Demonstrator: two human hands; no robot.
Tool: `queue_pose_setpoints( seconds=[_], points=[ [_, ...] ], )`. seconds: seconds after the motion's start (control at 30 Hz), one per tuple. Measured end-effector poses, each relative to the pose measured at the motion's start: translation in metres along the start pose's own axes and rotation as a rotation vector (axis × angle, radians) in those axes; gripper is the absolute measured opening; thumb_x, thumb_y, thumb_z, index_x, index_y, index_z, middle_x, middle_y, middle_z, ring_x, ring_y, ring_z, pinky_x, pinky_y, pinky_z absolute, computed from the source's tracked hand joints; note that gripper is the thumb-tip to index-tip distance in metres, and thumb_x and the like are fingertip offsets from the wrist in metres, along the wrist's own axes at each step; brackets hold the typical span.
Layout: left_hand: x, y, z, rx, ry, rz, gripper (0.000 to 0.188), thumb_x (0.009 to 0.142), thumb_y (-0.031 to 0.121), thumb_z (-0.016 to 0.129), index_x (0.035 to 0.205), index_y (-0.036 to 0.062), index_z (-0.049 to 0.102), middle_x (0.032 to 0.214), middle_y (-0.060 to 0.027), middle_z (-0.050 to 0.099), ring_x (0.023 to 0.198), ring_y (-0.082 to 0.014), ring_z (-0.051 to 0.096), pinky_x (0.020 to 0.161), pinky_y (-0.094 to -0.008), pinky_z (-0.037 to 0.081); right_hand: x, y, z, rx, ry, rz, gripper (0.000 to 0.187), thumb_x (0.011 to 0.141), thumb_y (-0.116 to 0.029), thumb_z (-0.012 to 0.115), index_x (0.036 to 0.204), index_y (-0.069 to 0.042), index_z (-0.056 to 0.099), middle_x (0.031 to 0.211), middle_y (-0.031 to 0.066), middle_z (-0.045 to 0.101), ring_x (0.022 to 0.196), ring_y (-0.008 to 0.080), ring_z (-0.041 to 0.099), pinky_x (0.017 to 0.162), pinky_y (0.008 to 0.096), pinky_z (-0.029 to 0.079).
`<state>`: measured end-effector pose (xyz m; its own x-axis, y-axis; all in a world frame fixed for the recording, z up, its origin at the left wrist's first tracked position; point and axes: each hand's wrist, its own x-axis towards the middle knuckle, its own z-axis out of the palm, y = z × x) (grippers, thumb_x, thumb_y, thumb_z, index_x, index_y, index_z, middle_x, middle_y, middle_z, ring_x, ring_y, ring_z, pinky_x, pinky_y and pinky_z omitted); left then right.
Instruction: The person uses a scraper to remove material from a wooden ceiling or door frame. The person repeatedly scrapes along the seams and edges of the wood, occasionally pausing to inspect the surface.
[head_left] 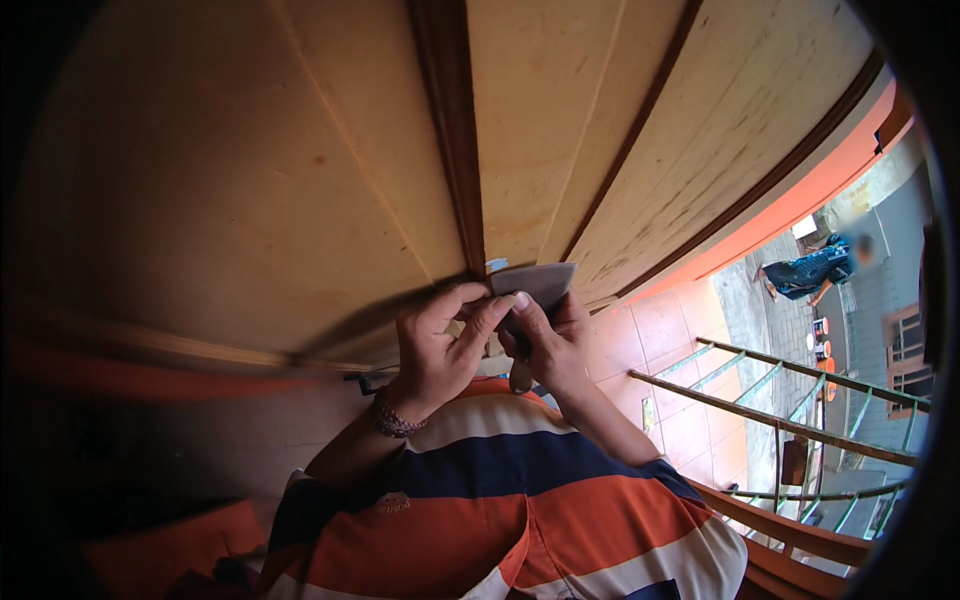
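My right hand [557, 345] is closed around a putty knife, its wide grey blade [540, 284] turned up toward a light wooden panelled surface [350, 180]. The rounded handle end [520, 378] shows below my fingers. My left hand [447, 345], with a braided bracelet at the wrist, is closed in a pinch at the blade's near left side, its fingertips meeting my right thumb. Whatever those left fingers hold, if anything, is hidden. Just beyond the blade's left corner, a small pale bluish-white patch [496, 265] marks the wood beside a dark brown strip [450, 120].
A green-runged ladder [760, 385] leans across the right side. Beyond it, a person in dark patterned clothing [808, 270] is near several paint buckets [822, 345]. Pinkish floor tiles [665, 330] lie below, and a brown wooden rail [800, 525] runs at the lower right.
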<state>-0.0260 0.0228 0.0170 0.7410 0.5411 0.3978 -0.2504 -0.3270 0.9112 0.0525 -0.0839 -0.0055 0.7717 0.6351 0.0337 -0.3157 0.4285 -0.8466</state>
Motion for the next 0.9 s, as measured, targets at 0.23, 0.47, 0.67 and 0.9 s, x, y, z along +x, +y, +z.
queue_pose_setpoints(
  seconds=[0.23,0.47,0.67,0.9],
  points=[
    [0.002,0.004,-0.004,-0.003,-0.028,-0.048,0.014,0.093,0.007,0.062,0.087,-0.0053,0.062,0.067,-0.0018,0.061,0.063,-0.0047,0.057,0.055,-0.0207,0.045,0.003,0.007,0.003,0.011,0.003,-0.024,0.018,0.094,-0.015,0.062,0.105,-0.002,0.055,0.082,0.0055,0.062,0.057,0.0080,0.053,0.046,0.0223,0.041],
    [0.003,0.003,-0.005,0.006,-0.024,-0.008,0.016,0.094,0.010,0.062,0.088,-0.0050,0.065,0.069,-0.0059,0.065,0.060,-0.0084,0.063,0.052,-0.0239,0.048,0.003,0.005,0.008,0.053,0.004,-0.020,0.019,0.094,-0.015,0.062,0.107,-0.003,0.055,0.084,0.0055,0.062,0.060,0.0082,0.054,0.048,0.0220,0.042],
    [0.002,-0.003,-0.009,0.063,-0.039,0.024,0.015,0.094,0.010,0.062,0.089,-0.0044,0.065,0.071,-0.0065,0.066,0.061,-0.0098,0.065,0.053,-0.0241,0.049,0.003,0.010,0.003,0.127,-0.079,-0.019,0.018,0.095,-0.013,0.060,0.108,-0.003,0.054,0.087,0.0058,0.062,0.064,0.0085,0.055,0.048,0.0224,0.043],
    [0.004,0.000,-0.010,0.047,-0.036,0.016,0.014,0.094,0.009,0.062,0.089,-0.0040,0.065,0.071,-0.0061,0.066,0.061,-0.0101,0.066,0.052,-0.0241,0.049,0.003,0.009,0.006,0.071,-0.036,0.006,0.018,0.095,-0.013,0.060,0.109,-0.003,0.054,0.086,0.0052,0.061,0.064,0.0085,0.055,0.048,0.0225,0.043]
  ],
)
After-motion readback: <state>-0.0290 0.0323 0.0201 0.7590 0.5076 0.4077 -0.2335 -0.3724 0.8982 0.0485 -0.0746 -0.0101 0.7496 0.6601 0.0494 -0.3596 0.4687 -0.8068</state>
